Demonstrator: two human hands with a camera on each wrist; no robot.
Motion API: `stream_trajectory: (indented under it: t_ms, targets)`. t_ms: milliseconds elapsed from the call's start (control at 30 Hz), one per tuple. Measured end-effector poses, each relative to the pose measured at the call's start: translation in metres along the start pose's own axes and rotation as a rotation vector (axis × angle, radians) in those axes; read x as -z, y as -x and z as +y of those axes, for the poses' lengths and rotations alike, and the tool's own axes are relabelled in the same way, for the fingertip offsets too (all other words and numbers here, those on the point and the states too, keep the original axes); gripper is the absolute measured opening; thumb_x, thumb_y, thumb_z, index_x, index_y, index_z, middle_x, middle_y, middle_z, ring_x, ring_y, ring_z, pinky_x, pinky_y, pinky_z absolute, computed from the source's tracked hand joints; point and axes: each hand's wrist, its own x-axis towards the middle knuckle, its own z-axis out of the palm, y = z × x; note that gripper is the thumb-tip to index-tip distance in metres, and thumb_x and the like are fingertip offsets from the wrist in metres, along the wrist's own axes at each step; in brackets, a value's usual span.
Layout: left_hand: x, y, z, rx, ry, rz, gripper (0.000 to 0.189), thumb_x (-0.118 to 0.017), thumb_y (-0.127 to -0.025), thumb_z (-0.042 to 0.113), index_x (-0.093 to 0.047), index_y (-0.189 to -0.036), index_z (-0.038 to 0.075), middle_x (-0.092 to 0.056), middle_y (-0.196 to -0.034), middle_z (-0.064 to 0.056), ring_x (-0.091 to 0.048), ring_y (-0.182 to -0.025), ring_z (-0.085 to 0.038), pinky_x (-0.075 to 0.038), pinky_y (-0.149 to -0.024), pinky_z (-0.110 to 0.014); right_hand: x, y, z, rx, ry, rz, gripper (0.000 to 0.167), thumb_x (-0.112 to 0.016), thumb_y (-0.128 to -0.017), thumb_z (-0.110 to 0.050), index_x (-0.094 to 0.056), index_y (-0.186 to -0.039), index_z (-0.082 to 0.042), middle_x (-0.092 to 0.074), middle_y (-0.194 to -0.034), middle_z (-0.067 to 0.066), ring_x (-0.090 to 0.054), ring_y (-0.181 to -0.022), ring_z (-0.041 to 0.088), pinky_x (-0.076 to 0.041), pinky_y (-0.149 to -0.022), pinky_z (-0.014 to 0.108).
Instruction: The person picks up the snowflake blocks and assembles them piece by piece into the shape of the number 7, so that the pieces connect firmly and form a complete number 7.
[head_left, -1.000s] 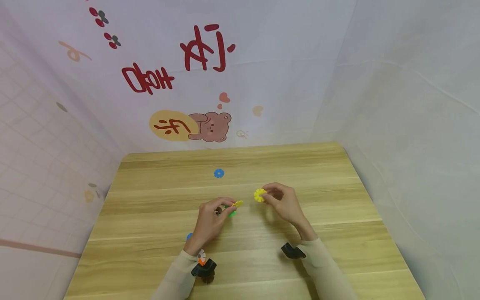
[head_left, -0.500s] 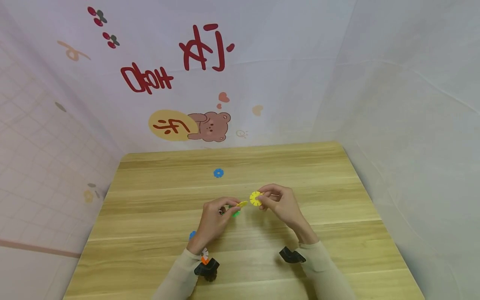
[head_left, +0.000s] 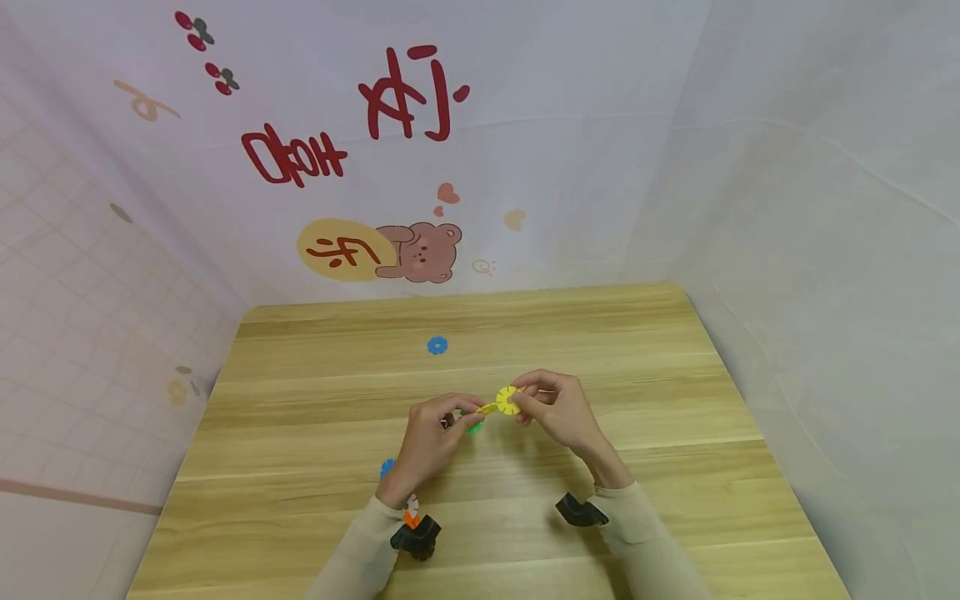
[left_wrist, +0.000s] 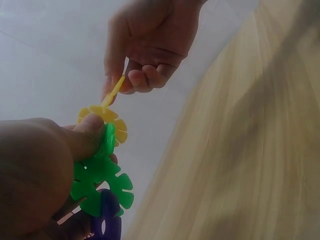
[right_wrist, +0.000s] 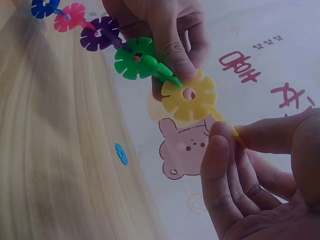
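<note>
My left hand (head_left: 433, 437) holds a chain of slotted plastic snowflake discs, its thumb pressing near the end yellow disc (right_wrist: 175, 105). In the right wrist view, green (right_wrist: 122, 65), purple (right_wrist: 90, 37), pink (right_wrist: 62, 22) and blue (right_wrist: 40, 11) discs trail behind that yellow one. Between thumb and fingers my right hand (head_left: 561, 410) pinches a second yellow disc (head_left: 504, 407). Seen edge-on in the left wrist view, this second disc (left_wrist: 114, 91) stands at an angle, its edge right at the rim of the chain's yellow disc. My left fingers hide part of the chain.
A loose blue disc (head_left: 443, 345) lies on the wooden table (head_left: 600, 333) toward the back. Beside my left wrist, blue (head_left: 387, 468) and orange (head_left: 411, 520) discs of the chain show. A printed cloth (head_left: 562, 150) hangs behind the table.
The yellow disc in my right hand has moved left and slightly down to meet the chain's end. My left hand has shifted a little right with the chain.
</note>
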Motion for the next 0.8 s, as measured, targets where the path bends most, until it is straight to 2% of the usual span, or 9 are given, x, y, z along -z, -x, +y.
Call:
stream_trajectory:
  t_ms: [133,267,367,600,800]
  targets:
    - [-0.0007,-0.0002,0.0015,-0.002,-0.003,0.001,0.004,-0.089,-0.096,0.006,-0.086,-0.100,0.008,-0.088,-0.111,-0.009,-0.076,-0.081,-0.016,-0.060,-0.064,-0.021,-0.0015,0.0004,-0.0011,-0.002,0.017,-0.006,0.018,-0.077,-0.106,-0.003,-0.078,-0.122,0.004,-0.075,-0.094,0.025,-0.081,-0.072,0.032,-0.071,-0.069,0.036]
    - [-0.0014,-0.0002,0.0014,-0.006,-0.005,-0.003,0.006,-0.088,-0.097,0.004,-0.086,-0.099,0.010,-0.088,-0.112,-0.009,-0.076,-0.081,-0.016,-0.060,-0.064,-0.021,-0.0026,0.0003,-0.0003,-0.006,0.027,-0.008,0.017,-0.077,-0.106,-0.003,-0.078,-0.122,0.003,-0.076,-0.091,0.017,-0.080,-0.070,0.028,-0.072,-0.068,0.042]
    - [-0.0014,-0.0002,0.0015,-0.006,-0.003,-0.007,0.008,-0.088,-0.097,0.002,-0.086,-0.099,0.010,-0.088,-0.113,-0.009,-0.080,-0.085,-0.019,-0.064,-0.066,-0.024,-0.0027,0.0005,-0.0007,-0.006,0.027,-0.011,0.018,-0.077,-0.106,-0.003,-0.078,-0.122,0.004,-0.076,-0.091,0.016,-0.080,-0.069,0.028,-0.072,-0.068,0.046]
    - [-0.0005,-0.0006,0.0040,-0.006,0.038,-0.027,0.009,-0.085,-0.099,0.001,-0.086,-0.100,0.010,-0.087,-0.116,-0.012,-0.085,-0.098,-0.028,-0.073,-0.077,-0.038,-0.0036,0.0011,-0.0052,-0.014,0.017,-0.024,0.019,-0.076,-0.106,-0.003,-0.077,-0.123,0.006,-0.077,-0.101,0.030,-0.081,-0.070,0.030,-0.072,-0.068,0.043]
    - [-0.0020,-0.0004,0.0031,-0.045,0.043,-0.017,0.005,-0.084,-0.100,0.002,-0.085,-0.099,0.007,-0.087,-0.114,-0.012,-0.086,-0.099,-0.028,-0.074,-0.079,-0.036,-0.0046,0.0002,-0.0078,-0.027,0.017,-0.019,0.018,-0.075,-0.107,-0.001,-0.077,-0.121,0.009,-0.079,-0.114,0.034,-0.081,-0.070,0.021,-0.073,-0.068,0.043]
